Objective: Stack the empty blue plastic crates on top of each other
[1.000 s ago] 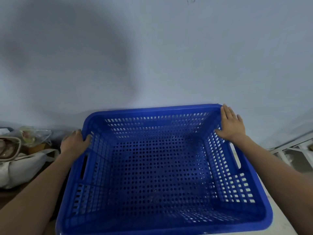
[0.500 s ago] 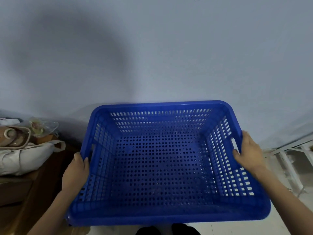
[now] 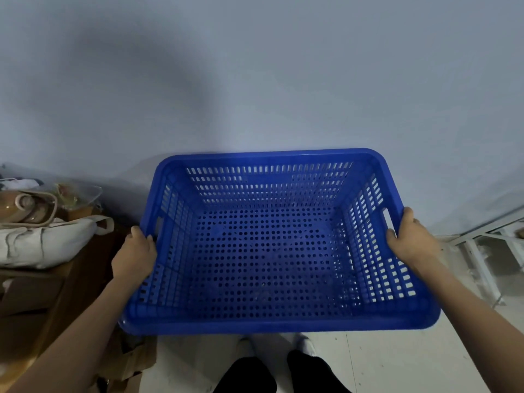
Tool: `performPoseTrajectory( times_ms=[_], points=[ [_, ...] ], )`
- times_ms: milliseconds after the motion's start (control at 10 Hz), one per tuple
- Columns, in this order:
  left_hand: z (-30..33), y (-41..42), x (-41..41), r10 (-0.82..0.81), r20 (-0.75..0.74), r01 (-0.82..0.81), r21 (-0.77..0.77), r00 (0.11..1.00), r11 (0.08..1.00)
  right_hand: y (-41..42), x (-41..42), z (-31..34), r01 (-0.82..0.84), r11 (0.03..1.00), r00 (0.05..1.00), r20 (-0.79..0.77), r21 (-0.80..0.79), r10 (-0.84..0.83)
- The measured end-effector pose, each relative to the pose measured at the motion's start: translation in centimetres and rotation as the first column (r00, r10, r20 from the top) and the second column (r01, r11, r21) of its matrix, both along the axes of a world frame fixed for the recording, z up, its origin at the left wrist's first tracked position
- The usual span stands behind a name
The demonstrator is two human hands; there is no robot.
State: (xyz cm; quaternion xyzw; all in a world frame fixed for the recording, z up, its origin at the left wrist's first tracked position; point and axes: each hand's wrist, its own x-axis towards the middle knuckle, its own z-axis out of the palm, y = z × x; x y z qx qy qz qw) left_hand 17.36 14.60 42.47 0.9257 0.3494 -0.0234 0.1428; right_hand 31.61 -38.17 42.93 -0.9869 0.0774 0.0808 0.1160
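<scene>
Both your hands clamp one empty blue crate (image 3: 272,251) (held above the floor): left hand (image 3: 135,255) on its left rim, right hand (image 3: 411,242) on its right rim.

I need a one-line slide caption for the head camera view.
Both hands, left and right, hold an empty blue plastic crate by its side rims, facing a grey wall.

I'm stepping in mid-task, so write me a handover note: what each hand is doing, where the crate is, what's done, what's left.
Left hand: gripping the left rim of the empty blue perforated plastic crate.
Right hand: gripping the right rim by the handle slot.
Crate: held level in front of the grey wall, above the pale floor.
Done: crate picked up.
Left: no second crate in view; find it and stack.
</scene>
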Motion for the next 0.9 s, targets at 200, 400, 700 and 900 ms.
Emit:
performPoseTrajectory(
  times_ms=[200,400,700,900],
  points=[
    [-0.1,-3.6,-3.6,-0.003,-0.111,0.022,0.165,0.994,0.986,2.5,-5.0,-1.3,0.008,0.982,0.999,0.037,-0.186,-0.001],
    [-1.0,-4.4,-11.0,-0.084,-0.022,0.087,0.202,0.996,0.976,-0.2,-12.3,-2.2,0.045,0.993,0.977,0.213,-0.113,-0.020],
    [-1.3,-4.5,-9.9,-0.071,-0.089,0.088,0.206,0.993,0.975,0.8,-12.4,-0.7,0.103,0.994,0.970,0.226,-0.031,-0.094],
    [-0.6,-4.7,-10.2,0.014,-0.096,-0.001,0.139,0.995,0.990,1.2,-12.0,0.7,0.166,0.986,0.979,0.115,0.023,-0.167]
  ],
)
